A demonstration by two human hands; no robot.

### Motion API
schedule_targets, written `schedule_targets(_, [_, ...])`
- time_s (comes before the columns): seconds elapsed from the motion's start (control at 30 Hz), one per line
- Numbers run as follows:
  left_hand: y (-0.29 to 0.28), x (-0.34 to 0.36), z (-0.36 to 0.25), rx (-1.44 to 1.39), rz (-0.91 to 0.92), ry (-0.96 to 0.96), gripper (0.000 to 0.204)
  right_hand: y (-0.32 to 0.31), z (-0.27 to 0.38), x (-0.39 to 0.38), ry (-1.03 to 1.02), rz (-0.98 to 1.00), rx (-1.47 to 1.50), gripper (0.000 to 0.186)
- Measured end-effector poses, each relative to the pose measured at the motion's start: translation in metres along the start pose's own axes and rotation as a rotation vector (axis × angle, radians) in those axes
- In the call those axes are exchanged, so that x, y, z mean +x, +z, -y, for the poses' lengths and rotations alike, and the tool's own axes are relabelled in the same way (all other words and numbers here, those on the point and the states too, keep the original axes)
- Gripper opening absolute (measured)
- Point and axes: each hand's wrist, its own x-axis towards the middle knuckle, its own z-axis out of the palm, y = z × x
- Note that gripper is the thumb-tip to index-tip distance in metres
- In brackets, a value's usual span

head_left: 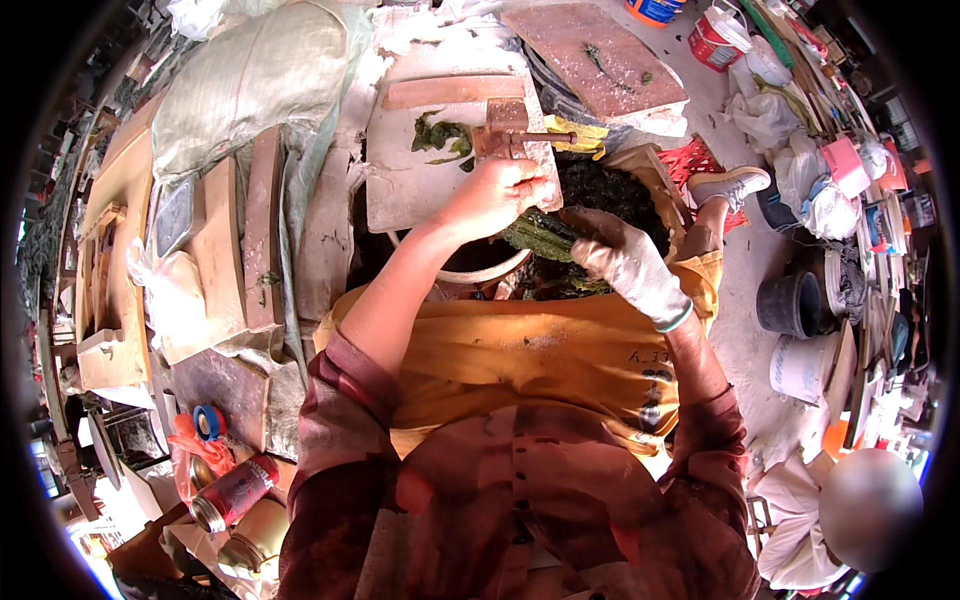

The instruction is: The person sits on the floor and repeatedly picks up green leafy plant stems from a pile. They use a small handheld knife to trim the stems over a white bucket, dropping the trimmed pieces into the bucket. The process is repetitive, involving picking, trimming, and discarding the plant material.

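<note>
My bare left hand (500, 198) is closed in front of a wooden block with a metal rod (548, 137) through it, on a pale board (405, 190). What its fingers hold, if anything, is too small to make out. My right hand (635, 268), in a whitish work glove, grips a dark green, crinkled leafy bundle (540, 236). The bundle's far end reaches close under my left hand. Limp green scraps (442, 137) lie on the board beside the block. Behind the glove, a dark wet leafy mass (635, 195) fills a container.
A white-rimmed bucket (485, 273) stands below my hands, partly hidden. On the left are wooden planks (263, 220) and a large woven sack (260, 80). A brown board (600, 55) lies at the far side. Black bucket (788, 305) and bags line the right.
</note>
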Motion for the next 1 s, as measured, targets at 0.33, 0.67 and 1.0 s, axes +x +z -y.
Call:
schedule_targets(0.33, [-0.01,0.001,-0.005,0.325,0.031,-0.205,0.019,-0.01,0.012,-0.012,0.239,-0.007,0.169,0.03])
schedule_targets(0.67, [0.035,-0.013,-0.013,-0.066,0.036,-0.147,0.045,-0.015,-0.009,-0.008,0.269,0.109,0.526,0.027])
schedule_targets(1.0, [0.011,-0.008,0.008,0.088,-0.104,0.059,0.012,-0.005,-0.03,0.008,0.097,0.216,-0.021,0.029])
